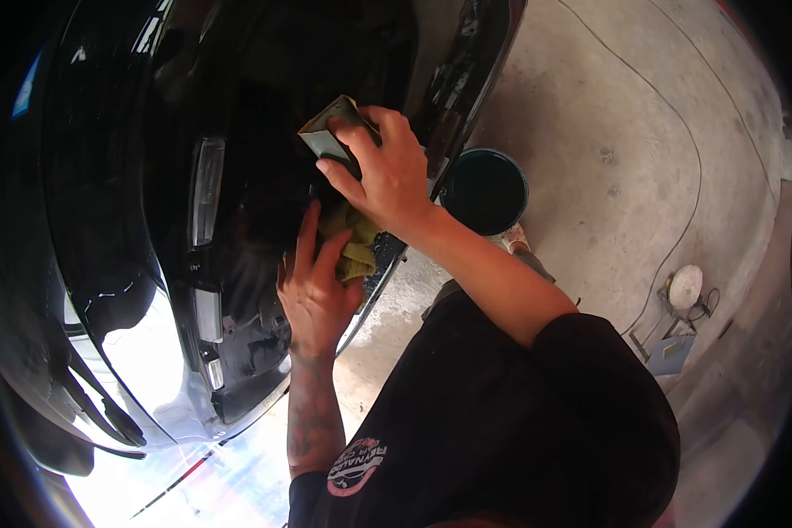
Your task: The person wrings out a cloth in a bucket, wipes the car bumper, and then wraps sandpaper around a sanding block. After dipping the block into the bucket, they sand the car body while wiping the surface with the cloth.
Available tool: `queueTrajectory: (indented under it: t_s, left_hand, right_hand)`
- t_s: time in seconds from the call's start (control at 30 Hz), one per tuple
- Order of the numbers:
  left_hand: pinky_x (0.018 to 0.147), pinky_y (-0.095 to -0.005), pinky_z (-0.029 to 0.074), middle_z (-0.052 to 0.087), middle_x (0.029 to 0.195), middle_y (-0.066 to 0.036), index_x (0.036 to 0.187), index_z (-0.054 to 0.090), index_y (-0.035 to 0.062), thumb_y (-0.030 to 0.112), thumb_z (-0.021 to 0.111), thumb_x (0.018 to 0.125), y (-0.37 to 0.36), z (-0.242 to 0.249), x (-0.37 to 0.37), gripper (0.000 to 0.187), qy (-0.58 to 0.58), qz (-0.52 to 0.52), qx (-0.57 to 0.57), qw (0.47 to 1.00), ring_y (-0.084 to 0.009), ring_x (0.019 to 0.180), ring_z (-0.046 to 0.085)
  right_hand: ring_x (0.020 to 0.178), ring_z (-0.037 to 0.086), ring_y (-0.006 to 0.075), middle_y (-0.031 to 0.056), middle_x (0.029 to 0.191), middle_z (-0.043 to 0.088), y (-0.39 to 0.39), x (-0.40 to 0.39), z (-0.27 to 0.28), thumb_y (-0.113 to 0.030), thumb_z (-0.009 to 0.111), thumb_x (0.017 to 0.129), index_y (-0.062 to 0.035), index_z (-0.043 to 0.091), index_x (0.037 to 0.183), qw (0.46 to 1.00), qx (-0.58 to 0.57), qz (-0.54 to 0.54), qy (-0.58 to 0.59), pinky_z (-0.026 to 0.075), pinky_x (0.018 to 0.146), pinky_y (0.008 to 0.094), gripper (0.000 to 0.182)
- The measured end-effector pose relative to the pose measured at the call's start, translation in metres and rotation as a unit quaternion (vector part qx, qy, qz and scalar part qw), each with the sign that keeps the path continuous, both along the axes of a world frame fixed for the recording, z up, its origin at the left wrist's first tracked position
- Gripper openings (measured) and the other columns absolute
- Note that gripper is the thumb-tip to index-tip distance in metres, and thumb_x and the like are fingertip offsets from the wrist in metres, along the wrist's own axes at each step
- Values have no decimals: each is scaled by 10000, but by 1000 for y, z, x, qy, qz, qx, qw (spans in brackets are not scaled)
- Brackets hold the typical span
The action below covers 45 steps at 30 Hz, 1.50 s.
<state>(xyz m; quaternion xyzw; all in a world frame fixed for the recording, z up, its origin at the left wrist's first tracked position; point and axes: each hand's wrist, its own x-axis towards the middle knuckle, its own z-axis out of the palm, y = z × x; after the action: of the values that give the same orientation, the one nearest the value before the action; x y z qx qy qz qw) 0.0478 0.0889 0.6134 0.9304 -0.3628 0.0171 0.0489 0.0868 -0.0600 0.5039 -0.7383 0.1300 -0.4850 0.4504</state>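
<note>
My right hand (pixel 387 172) grips a sanding block (pixel 323 145) wrapped in grey sandpaper, thumb on one side and fingers over the other. The block is over the glossy black car panel (pixel 264 79). Lower and to the left, my left hand (pixel 317 295) has its fingers stretched over the same panel. A yellow-green cloth (pixel 358 255) is bunched between its fingers and thumb, partly hidden by the hand. Small wet-looking drops show on the panel edge beside the cloth.
A dark round bucket (pixel 523 169) stands on the concrete floor (pixel 607 114) beside the car. Clear lamp lenses (pixel 208 189) are set in the bodywork to the left. Across the floor at right runs a thin cable (pixel 700 176), near a round white-topped device (pixel 685 286) on a stand.
</note>
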Motion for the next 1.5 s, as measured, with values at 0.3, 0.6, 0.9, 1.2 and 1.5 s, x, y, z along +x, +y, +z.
queueTrajectory:
  t_s: [0.3, 0.6, 0.9, 1.2, 1.5]
  left_hand:
    - [891, -454, 545, 669, 1325, -93, 1131, 737, 133, 63, 798, 649, 18, -4, -27, 491, 59, 8, -27, 998, -346, 1033, 695]
    - [915, -439, 551, 722, 1203, -130, 1151, 738, 98, 31, 772, 636, 25, -16, -42, 520, 135, 29, -43, 990, -360, 1041, 702]
    - [914, -445, 554, 715, 1211, -130, 1167, 733, 109, 32, 785, 629, 25, -25, -48, 546, 165, 24, -50, 985, -365, 1045, 689]
    - [937, -442, 550, 712, 1216, -131, 1174, 735, 112, 15, 771, 614, 26, -29, -48, 569, 175, 29, -44, 983, -366, 1063, 687]
    - [945, -438, 549, 710, 1221, -134, 1170, 736, 105, 15, 776, 616, 32, -31, -51, 563, 184, 43, -41, 981, -364, 1077, 685]
  right_hand:
    - [985, 620, 375, 174, 1155, 524, -7, 15, 21, -305, 825, 840, -133, 604, 1180, 991, 134, -11, 17, 556, 752, 458, 440]
    - [952, 646, 350, 155, 1180, 504, -23, 22, 25, -358, 797, 893, -98, 580, 1205, 987, 154, -22, 40, 567, 733, 447, 460]
    - [1001, 627, 364, 168, 1248, 559, -34, 27, 20, -258, 819, 827, -108, 619, 1176, 994, 87, -59, 20, 570, 767, 441, 429]
    - [936, 627, 314, 122, 1258, 589, -18, 8, -3, -259, 836, 785, -133, 620, 1150, 999, 4, -34, 9, 565, 709, 426, 442]
    - [946, 619, 311, 100, 1294, 597, -5, -1, -16, -251, 841, 754, -133, 629, 1124, 999, -26, -23, 13, 533, 727, 422, 442]
